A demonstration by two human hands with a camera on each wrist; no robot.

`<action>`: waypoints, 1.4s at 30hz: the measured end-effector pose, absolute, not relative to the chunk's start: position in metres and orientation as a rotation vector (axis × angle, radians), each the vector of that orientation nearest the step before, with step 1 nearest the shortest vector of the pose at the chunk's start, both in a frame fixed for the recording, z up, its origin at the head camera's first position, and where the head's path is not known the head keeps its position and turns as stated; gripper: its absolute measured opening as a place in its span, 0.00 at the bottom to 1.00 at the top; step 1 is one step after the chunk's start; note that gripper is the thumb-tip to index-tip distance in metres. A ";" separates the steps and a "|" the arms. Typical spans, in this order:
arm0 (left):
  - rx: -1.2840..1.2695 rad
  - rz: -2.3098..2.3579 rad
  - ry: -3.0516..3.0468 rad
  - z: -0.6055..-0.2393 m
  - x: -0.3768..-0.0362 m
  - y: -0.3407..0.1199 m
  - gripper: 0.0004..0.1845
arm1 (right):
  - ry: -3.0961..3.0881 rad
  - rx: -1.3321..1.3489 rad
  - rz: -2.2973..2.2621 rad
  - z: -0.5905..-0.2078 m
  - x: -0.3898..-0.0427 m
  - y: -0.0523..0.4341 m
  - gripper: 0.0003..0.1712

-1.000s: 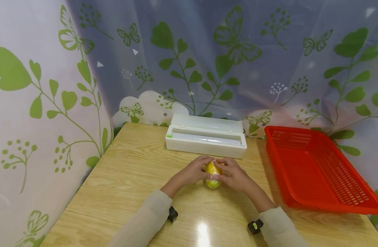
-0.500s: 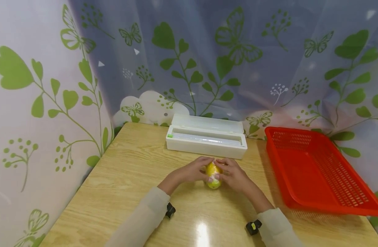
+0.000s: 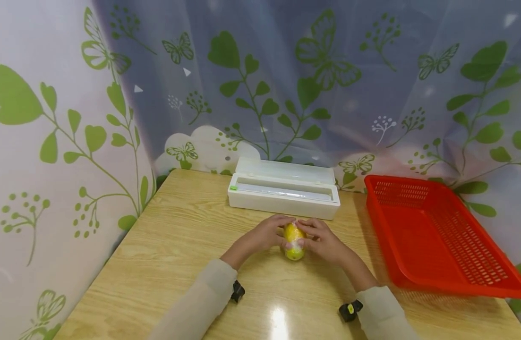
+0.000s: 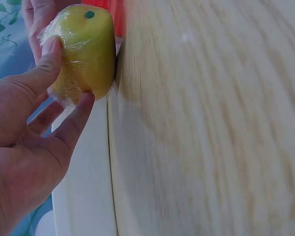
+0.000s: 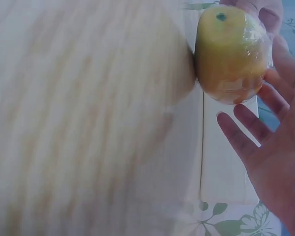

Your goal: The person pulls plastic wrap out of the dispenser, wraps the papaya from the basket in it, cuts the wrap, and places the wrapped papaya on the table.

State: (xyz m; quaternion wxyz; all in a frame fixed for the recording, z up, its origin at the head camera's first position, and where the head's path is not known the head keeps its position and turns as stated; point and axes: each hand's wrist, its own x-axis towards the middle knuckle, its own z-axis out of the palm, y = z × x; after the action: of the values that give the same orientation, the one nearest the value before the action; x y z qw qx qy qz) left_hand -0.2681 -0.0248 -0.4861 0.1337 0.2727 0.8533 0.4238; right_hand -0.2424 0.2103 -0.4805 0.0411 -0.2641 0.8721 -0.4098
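A yellow fruit [image 3: 294, 241] wrapped in clear film stands on the wooden table [image 3: 179, 255], in front of a white film dispenser box [image 3: 283, 191]. My left hand [image 3: 269, 234] and right hand [image 3: 324, 240] hold it from either side. In the left wrist view my left hand [image 4: 24, 88] pinches the wrapped fruit [image 4: 86, 51] between thumb and finger. In the right wrist view the wrapped fruit [image 5: 231, 54] sits between the thumb and fingers of my right hand [image 5: 270, 142], whose lower fingers are spread just off it.
A red mesh basket [image 3: 439, 236] lies on the table's right side with nothing in it. The dispenser box [image 5: 221, 167] is open, a film roll showing inside. A leaf-patterned curtain [image 3: 286, 85] hangs close behind and to the left.
Both hands and the fruit stay almost where they were; the fingers shift only slightly on the film.
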 end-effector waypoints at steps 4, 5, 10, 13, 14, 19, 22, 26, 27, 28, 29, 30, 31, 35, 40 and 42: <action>0.790 1.223 2.487 -0.485 -0.268 -0.024 0.40 | 2.680 -0.795 -1.269 -0.481 -0.244 0.210 0.29; 0.790 1.221 2.491 -0.484 -0.269 -0.024 0.40 | 2.693 -0.800 -1.266 -0.481 -0.244 0.210 0.29; 0.785 1.217 2.494 -0.482 -0.268 -0.024 0.39 | 2.787 -0.790 -1.218 -0.484 -0.246 0.205 0.27; 0.773 1.214 2.476 -0.478 -0.267 -0.026 0.40 | 2.824 -0.785 -1.195 -0.484 -0.246 0.203 0.27; 0.770 1.215 2.469 -0.477 -0.266 -0.026 0.40 | 2.831 -0.790 -1.189 -0.484 -0.246 0.203 0.27; 0.731 1.256 2.412 -0.479 -0.265 -0.026 0.43 | 2.822 -0.773 -1.195 -0.485 -0.246 0.202 0.27; 0.706 1.262 2.421 -0.482 -0.266 -0.024 0.42 | 2.805 -0.757 -1.192 -0.484 -0.245 0.203 0.27; 0.692 1.263 2.442 -0.485 -0.267 -0.021 0.41 | 2.785 -0.770 -1.195 -0.483 -0.244 0.204 0.28; 0.690 1.266 2.444 -0.485 -0.268 -0.020 0.40 | 2.779 -0.771 -1.201 -0.483 -0.244 0.204 0.29; 0.689 1.269 2.446 -0.485 -0.268 -0.020 0.40 | 2.775 -0.776 -1.202 -0.482 -0.243 0.205 0.30; 0.689 1.269 2.447 -0.485 -0.268 -0.019 0.40 | 2.769 -0.772 -1.213 -0.482 -0.243 0.205 0.31; 0.691 1.271 2.448 -0.485 -0.268 -0.019 0.40 | 2.770 -0.769 -1.210 -0.482 -0.243 0.205 0.31; 0.694 1.268 2.451 -0.485 -0.269 -0.019 0.40 | 2.767 -0.767 -1.218 -0.483 -0.243 0.205 0.32; 0.737 1.266 2.434 -0.483 -0.268 -0.021 0.41 | 2.762 -0.736 -1.247 -0.484 -0.243 0.205 0.31; 0.774 1.294 2.333 -0.482 -0.267 -0.027 0.44 | 2.768 -0.685 -1.238 -0.486 -0.243 0.207 0.32; 0.774 1.293 2.310 -0.482 -0.266 -0.029 0.44 | 2.763 -0.663 -1.237 -0.487 -0.242 0.208 0.32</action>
State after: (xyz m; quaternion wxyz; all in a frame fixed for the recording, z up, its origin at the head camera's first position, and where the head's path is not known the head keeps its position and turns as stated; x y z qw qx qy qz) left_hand -0.2662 -0.0293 -0.4824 0.1906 0.2755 0.8221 0.4603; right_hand -0.2418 0.2079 -0.4868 0.0213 -0.2139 0.8914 -0.3991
